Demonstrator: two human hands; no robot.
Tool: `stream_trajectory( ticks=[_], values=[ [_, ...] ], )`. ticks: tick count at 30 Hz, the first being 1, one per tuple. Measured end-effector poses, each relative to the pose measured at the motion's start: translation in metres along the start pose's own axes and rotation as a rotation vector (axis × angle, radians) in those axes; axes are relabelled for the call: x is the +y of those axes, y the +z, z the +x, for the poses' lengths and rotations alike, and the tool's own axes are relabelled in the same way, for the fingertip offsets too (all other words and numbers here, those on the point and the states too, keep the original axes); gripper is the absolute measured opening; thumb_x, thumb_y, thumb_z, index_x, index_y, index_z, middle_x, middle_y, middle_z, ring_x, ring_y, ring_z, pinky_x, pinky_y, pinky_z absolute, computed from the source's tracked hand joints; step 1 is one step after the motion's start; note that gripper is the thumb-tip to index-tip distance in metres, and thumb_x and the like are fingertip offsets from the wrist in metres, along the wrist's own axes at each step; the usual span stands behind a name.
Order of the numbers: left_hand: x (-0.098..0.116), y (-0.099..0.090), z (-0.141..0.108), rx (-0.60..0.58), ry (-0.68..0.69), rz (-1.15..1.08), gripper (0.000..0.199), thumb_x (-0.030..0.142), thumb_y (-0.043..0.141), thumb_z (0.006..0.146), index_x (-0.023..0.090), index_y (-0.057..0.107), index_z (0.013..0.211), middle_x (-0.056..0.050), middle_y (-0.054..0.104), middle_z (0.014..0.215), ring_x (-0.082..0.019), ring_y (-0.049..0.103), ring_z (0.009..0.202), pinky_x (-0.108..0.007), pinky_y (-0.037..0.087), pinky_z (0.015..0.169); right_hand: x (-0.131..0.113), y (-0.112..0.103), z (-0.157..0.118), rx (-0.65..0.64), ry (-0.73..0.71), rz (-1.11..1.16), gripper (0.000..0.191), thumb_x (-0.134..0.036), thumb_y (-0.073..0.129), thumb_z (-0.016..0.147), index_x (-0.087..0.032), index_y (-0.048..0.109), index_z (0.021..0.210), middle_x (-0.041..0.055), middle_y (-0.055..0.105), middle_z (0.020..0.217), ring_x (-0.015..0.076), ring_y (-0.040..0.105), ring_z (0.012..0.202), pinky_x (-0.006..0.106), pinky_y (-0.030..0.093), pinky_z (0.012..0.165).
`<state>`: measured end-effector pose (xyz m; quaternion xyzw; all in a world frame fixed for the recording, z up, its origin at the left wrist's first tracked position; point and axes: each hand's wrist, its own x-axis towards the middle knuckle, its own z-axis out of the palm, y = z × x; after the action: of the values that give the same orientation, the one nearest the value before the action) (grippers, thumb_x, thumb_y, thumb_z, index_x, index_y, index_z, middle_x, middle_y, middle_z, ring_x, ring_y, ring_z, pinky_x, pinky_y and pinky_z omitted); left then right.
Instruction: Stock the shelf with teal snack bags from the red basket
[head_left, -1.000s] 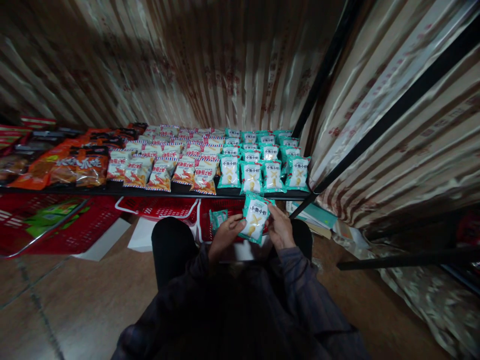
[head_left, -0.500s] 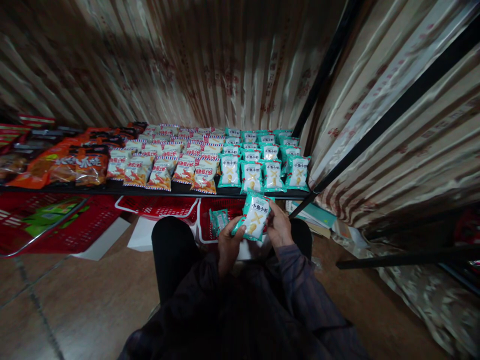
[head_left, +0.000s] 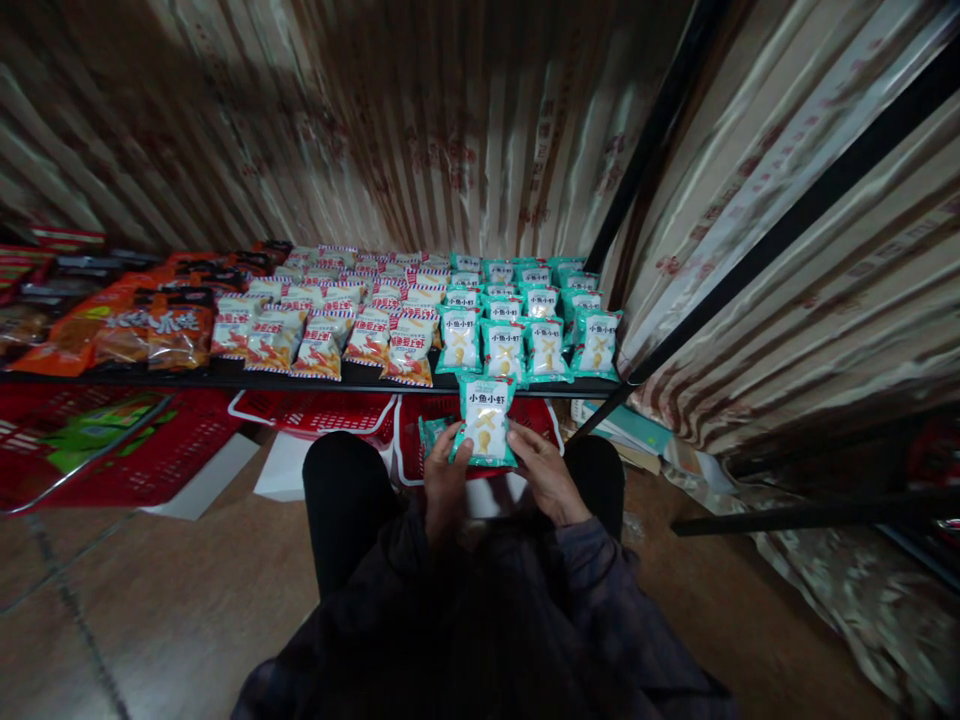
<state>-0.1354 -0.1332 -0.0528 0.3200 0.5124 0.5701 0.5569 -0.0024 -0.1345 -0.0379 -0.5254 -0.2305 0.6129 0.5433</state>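
Observation:
Between my two hands is a teal-and-white snack bag [head_left: 487, 420], held upright with its printed front facing me. My left hand [head_left: 448, 480] is closed on its lower left edge, thumb on the front. At the lower right edge, my right hand [head_left: 547, 473] grips it with the fingers partly behind. Just beyond, rows of matching teal snack bags [head_left: 544, 345] stand on a black shelf [head_left: 337, 382]. Below the held bag sits a red basket [head_left: 551, 415], with another teal packet [head_left: 433, 440] partly visible inside it.
White-and-red snack bags [head_left: 322, 345] and orange snack bags [head_left: 180, 330] fill the shelf leftward. A larger red basket [head_left: 202, 440] with green packets stands below at left. Black metal posts [head_left: 750, 260] rise at right before draped cloth [head_left: 862, 300]. Books [head_left: 630, 430] lie near the post.
The snack bag has moved left and slightly up, turning from tilted to upright. My right hand has shifted lower along its side; both hands still hold it.

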Motion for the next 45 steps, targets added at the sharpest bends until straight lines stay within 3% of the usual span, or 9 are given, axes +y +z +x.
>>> stream_trajectory(
  ticks=[6,12,22,27,32,38,45],
  values=[
    [0.002,0.0,-0.004,-0.019,-0.019,-0.025,0.059,0.033,0.065,0.07,0.016,0.053,0.125,-0.01,0.066,0.117,-0.024,0.065,0.1,-0.037,0.051,0.09,0.008,0.002,0.0,0.111,-0.014,0.067,0.051,-0.04,0.09,0.039,-0.018,0.076,0.084,0.0047,0.075,0.075,0.02,0.067,0.07,0.032,0.053,0.063],
    [0.004,0.002,-0.007,-0.094,-0.039,-0.108,0.066,0.034,0.065,0.071,0.016,0.048,0.133,-0.011,0.067,0.118,-0.023,0.065,0.101,-0.037,0.051,0.091,0.016,0.002,0.002,0.166,-0.065,0.134,0.048,-0.038,0.09,0.038,-0.018,0.076,0.08,0.0044,0.076,0.074,0.0187,0.067,0.064,0.031,0.053,0.059],
    [-0.014,-0.002,0.004,-0.068,-0.001,0.043,0.059,0.034,0.064,0.071,0.016,0.056,0.127,-0.01,0.063,0.127,-0.026,0.059,0.115,-0.037,0.047,0.097,0.021,-0.006,0.007,0.129,-0.115,0.086,0.048,-0.043,0.088,0.044,-0.018,0.076,0.084,0.0052,0.076,0.079,0.0231,0.07,0.078,0.037,0.055,0.077],
    [-0.021,-0.002,0.007,-0.038,0.041,0.127,0.052,0.034,0.064,0.073,0.016,0.061,0.122,-0.009,0.066,0.123,-0.027,0.058,0.117,-0.038,0.047,0.098,0.018,-0.005,0.001,0.02,-0.15,0.027,0.047,-0.05,0.082,0.057,-0.02,0.075,0.092,0.0046,0.076,0.092,0.0221,0.069,0.088,0.036,0.054,0.085],
    [-0.021,0.009,0.003,-0.045,0.036,0.187,0.046,0.033,0.061,0.074,0.017,0.063,0.118,-0.009,0.064,0.125,-0.027,0.057,0.118,-0.039,0.044,0.102,0.014,-0.006,0.0,0.009,-0.189,0.014,0.058,-0.044,0.085,0.055,-0.02,0.07,0.106,0.0053,0.075,0.102,0.0221,0.069,0.094,0.034,0.053,0.087],
    [-0.017,0.028,0.003,-0.098,0.089,0.364,0.042,0.032,0.058,0.075,0.016,0.065,0.114,-0.011,0.066,0.123,-0.027,0.058,0.116,-0.041,0.043,0.102,0.01,-0.019,0.006,0.082,-0.237,0.029,0.052,-0.042,0.083,0.058,-0.019,0.071,0.103,0.0051,0.075,0.098,0.0215,0.069,0.086,0.033,0.056,0.08],
    [-0.018,0.055,0.012,-0.16,0.056,0.317,0.039,0.029,0.066,0.069,0.019,0.068,0.107,-0.009,0.07,0.114,-0.029,0.061,0.11,-0.042,0.042,0.101,0.003,-0.043,0.023,0.147,-0.294,-0.038,0.047,-0.039,0.081,0.062,-0.02,0.071,0.104,0.0036,0.074,0.104,0.0208,0.068,0.092,0.032,0.054,0.083]
  ],
)
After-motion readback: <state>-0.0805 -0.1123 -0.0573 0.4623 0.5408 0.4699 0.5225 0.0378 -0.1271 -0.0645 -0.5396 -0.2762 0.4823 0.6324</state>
